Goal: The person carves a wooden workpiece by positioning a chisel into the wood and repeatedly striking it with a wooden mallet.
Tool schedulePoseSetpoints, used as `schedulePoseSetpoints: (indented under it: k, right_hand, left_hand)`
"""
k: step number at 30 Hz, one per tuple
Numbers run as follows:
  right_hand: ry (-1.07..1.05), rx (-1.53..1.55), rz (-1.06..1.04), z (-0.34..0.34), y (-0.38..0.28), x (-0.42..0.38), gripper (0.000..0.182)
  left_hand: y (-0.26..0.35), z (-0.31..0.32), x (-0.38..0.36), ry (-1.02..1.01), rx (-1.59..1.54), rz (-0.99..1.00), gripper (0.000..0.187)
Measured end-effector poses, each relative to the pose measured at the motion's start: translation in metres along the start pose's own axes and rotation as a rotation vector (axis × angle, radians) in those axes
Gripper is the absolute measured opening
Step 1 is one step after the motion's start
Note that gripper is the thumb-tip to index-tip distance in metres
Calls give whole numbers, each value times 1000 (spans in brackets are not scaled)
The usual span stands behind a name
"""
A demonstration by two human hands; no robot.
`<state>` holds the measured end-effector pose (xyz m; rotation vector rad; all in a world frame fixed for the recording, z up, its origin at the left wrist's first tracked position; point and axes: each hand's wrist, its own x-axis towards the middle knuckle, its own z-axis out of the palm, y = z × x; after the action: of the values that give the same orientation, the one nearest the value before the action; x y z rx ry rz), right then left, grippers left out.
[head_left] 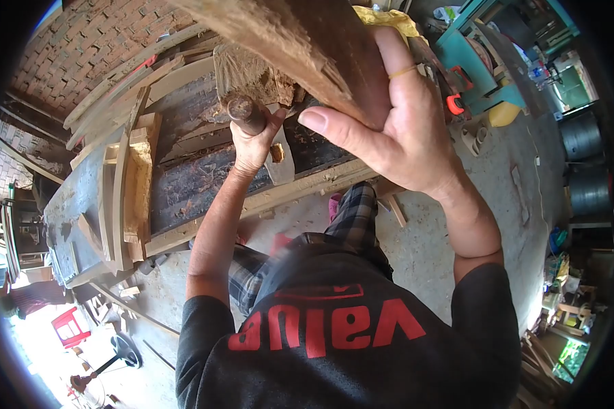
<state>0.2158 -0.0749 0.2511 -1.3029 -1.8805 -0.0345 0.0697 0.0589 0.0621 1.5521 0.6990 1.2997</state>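
My left hand [254,144] is closed around a round, dark wooden handle [244,113], whose end points up at the camera. What the handle is fixed to is hidden below my fist. Beside that hand lies a pale grey flat piece [282,170] with a small rectangular hole. My right hand [416,129] is raised close to the camera and grips a large rough piece of wood [300,48]. Its thumb lies by the lower edge, while some fingers are hidden behind the wood. Under my left hand is the dark, chip-strewn workbench [191,187].
Wooden strips and a block [138,180] lie at the bench's left end. A brown, rough wood chunk [233,68] sits behind my left hand. An orange-red tape measure [455,104] is at right, near a teal machine frame [474,58]. A red stool [70,328] stands lower left.
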Motion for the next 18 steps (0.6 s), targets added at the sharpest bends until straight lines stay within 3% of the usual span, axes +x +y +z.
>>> schedulePoseSetpoints:
  k: [1, 3, 7, 9, 10, 12, 13, 15, 16, 18]
  right_hand:
    - [3, -1, 3, 3, 1, 0, 66]
    - [-592, -117, 430, 12, 7, -3, 61]
    - [-448, 0, 341, 8, 23, -8, 58]
    - [-220, -39, 158, 3, 11, -1, 57]
    - [-220, -38, 165, 5, 8, 3, 57]
    - [-47, 34, -19, 13, 5, 12, 43]
    - [-85, 23, -36, 22, 14, 6, 44]
    - [-330, -176, 139, 37, 26, -10, 46]
    - [-537, -68, 377, 30, 36, -4, 68]
    - [-548, -10, 405, 9, 21, 17, 73]
  left_hand:
    - [4, 2, -1, 22, -5, 30, 26]
    - [6, 4, 1, 27, -59, 23, 24]
    - [1, 4, 10, 172, -93, 37, 19]
    - [-10, -5, 11, -8, -77, -112, 17]
    - [-14, -3, 9, 1, -61, 1, 17]
    - [-17, 0, 7, 12, -106, 5, 18]
    - [-18, 0, 7, 27, -150, 13, 20]
    - [-17, -8, 11, 24, -160, -69, 20]
    - [-16, -14, 12, 14, -171, -159, 21]
    - [-21, -20, 19, 8, -291, -211, 21]
